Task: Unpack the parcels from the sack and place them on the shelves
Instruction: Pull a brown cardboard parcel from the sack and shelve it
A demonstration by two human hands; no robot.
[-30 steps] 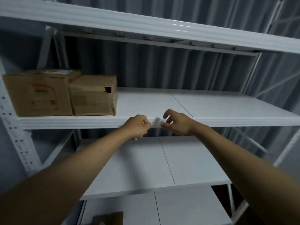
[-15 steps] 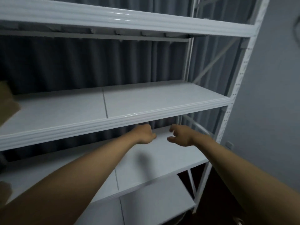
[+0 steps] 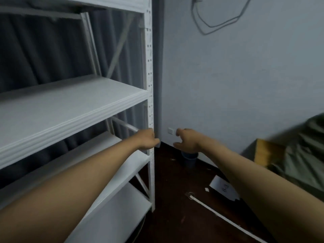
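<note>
Three white shelves [image 3: 70,102] fill the left of frame, bare boards on a perforated upright. Olive-green sack [image 3: 305,155] slumps at the right edge, blurred. White paper [image 3: 222,187] lies lower right, its mark unreadable. Left hand [image 3: 147,138] and right hand [image 3: 188,140], centre frame, loosely curled, holding nothing.

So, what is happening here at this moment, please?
A person stands at the right end of a white shelf rack, both arms stretched forward. The left hand and the right hand hold nothing, fingers loosely curled. No parcel lies on the visible shelves. At the right edge a dark green sack shows, with a brown box against it. The unpacking seems between parcels.
</note>
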